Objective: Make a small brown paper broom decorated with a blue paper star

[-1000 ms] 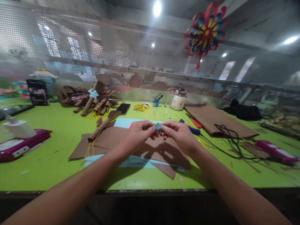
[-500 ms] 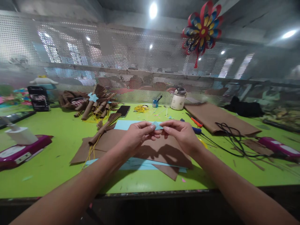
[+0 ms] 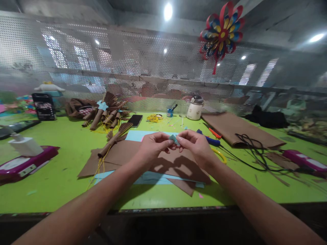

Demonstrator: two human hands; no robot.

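A small folded piece of light blue paper is pinched between both hands above the middle of the table. My left hand grips its left side with thumb and fingers. My right hand closes on its right side. Below the hands lie brown paper sheets and light blue paper strips. Left of my left hand rests a rolled brown paper bundle with a fringed end and yellow string. Partly behind my right hand lies a blue-handled tool with a black cord.
Brown paper rolls are heaped at the back left near a phone. A white bottle stands at the back. To the right lie folded brown paper, an orange-handled cutter and a purple power strip; another power strip sits left.
The blue paper has turned and tilted between my fingers, showing a darker face. Both hands have shifted slightly, still close together. The whole view has moved a little.
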